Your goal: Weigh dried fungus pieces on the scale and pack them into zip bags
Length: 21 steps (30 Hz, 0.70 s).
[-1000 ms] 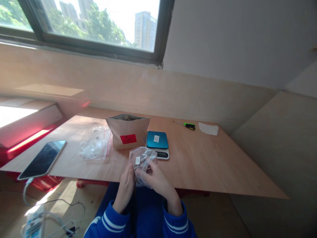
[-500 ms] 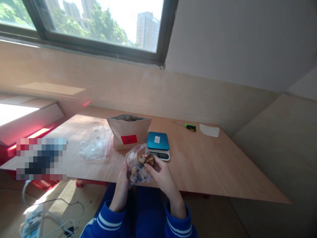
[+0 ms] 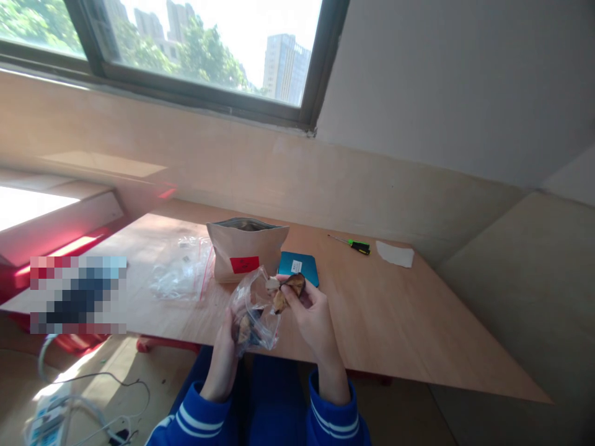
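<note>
My left hand (image 3: 225,347) grips a clear plastic bag (image 3: 251,303) at its left side, near the table's front edge. Dark and pale brown dried mushroom pieces (image 3: 245,328) lie inside it. Just right of the bag's mouth, my right hand (image 3: 311,316) pinches several dried mushrooms (image 3: 294,285), brown-capped with pale stems. Behind the bag stands an upright kraft paper pouch (image 3: 248,244) with a red label and an open top. The blue-topped kitchen scale (image 3: 302,263) sits right of the pouch, its front part hidden by my right hand and the mushrooms.
Several clear plastic bags (image 3: 179,275) lie left of the pouch. Toward the back right are a green-and-black screwdriver (image 3: 357,246) and a torn white paper piece (image 3: 394,254). Cables and a power strip (image 3: 49,418) are on the floor at lower left.
My right hand has moved right and slightly up with the mushrooms, out of the bag's mouth. More mushroom pieces now show in its fingers. The view has shifted slightly.
</note>
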Available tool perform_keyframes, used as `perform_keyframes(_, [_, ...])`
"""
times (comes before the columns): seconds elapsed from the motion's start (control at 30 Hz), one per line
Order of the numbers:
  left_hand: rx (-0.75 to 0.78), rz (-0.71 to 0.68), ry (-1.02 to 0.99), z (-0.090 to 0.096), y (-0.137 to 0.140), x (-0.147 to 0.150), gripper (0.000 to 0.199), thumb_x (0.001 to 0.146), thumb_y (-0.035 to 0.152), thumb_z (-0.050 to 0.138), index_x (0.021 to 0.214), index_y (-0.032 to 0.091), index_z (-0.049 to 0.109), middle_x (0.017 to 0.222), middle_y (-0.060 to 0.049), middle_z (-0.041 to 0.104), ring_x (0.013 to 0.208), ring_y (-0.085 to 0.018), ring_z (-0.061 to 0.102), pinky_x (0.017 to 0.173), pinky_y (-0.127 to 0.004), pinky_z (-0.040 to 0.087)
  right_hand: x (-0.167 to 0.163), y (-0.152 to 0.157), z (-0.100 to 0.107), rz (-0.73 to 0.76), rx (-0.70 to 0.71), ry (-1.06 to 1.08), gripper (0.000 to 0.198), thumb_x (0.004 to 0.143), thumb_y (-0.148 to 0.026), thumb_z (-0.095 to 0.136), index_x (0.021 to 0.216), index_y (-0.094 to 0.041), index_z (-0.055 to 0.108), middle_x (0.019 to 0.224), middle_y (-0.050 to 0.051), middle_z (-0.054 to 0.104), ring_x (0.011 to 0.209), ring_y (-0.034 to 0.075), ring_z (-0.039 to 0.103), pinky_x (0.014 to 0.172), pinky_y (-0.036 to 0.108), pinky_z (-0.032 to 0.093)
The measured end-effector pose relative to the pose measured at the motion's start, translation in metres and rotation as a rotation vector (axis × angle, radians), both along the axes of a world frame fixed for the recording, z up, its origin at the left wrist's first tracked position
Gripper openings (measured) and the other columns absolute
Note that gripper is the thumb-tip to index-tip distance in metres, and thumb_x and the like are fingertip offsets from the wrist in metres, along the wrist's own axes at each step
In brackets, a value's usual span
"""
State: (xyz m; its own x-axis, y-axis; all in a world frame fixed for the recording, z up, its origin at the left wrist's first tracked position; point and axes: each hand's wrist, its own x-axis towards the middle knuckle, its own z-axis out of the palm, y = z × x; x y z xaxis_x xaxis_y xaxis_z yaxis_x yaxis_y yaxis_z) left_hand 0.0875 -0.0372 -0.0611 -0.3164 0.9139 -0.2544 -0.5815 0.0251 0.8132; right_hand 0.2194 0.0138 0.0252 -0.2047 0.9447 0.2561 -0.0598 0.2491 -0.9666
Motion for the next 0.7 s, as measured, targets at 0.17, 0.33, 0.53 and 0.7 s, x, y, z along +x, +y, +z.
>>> perform_keyframes(0.17, [-0.057, -0.007, -0.05, -0.005, 0.0, -0.004, 0.068, 0.079, 0.067, 0.055, 0.122, 0.015, 0.065, 0.115, -0.013, 0.071, 0.11, -0.031, 0.065, 0.095, -0.047, 0.052, -0.018, 0.043, 0.048, 0.084, 0.138, 0.064, 0.028, 0.083, -0.039, 0.065, 0.101, -0.019, 0.071, 0.104, 0.005, 0.074, 0.095, 0.021, 0.071, 0.087, 0.033, 0.056])
perform_keyframes(0.33, [-0.047, -0.019, -0.086, -0.006, 0.0, -0.006, 0.062, 0.082, 0.064, 0.055, 0.119, 0.016, 0.067, 0.115, -0.011, 0.072, 0.113, -0.029, 0.064, 0.098, -0.045, 0.05, -0.052, 0.092, 0.086, 0.089, 0.365, -0.003, 0.027, 0.088, -0.036, 0.06, 0.105, -0.018, 0.07, 0.103, 0.004, 0.074, 0.094, 0.018, 0.07, 0.082, 0.029, 0.056])
perform_keyframes(0.53, [-0.079, 0.013, -0.119, -0.008, 0.0, -0.01, 0.055, 0.085, 0.059, 0.054, 0.118, 0.017, 0.067, 0.12, -0.009, 0.07, 0.115, -0.027, 0.063, 0.103, -0.043, 0.047, -0.078, 0.112, 0.078, 0.231, 0.546, -0.324, 0.023, 0.092, -0.032, 0.054, 0.101, -0.019, 0.07, 0.094, 0.003, 0.074, 0.083, 0.015, 0.068, 0.075, 0.025, 0.052])
perform_keyframes(0.7, [-0.084, 0.065, -0.111, -0.011, 0.004, -0.015, 0.053, 0.085, 0.057, 0.054, 0.115, 0.017, 0.069, 0.12, -0.009, 0.07, 0.118, -0.028, 0.061, 0.107, -0.046, 0.043, -0.079, 0.111, 0.074, 0.216, 0.576, -0.322, 0.025, 0.093, -0.032, 0.054, 0.105, -0.017, 0.07, 0.096, 0.004, 0.075, 0.084, 0.015, 0.067, 0.07, 0.023, 0.049])
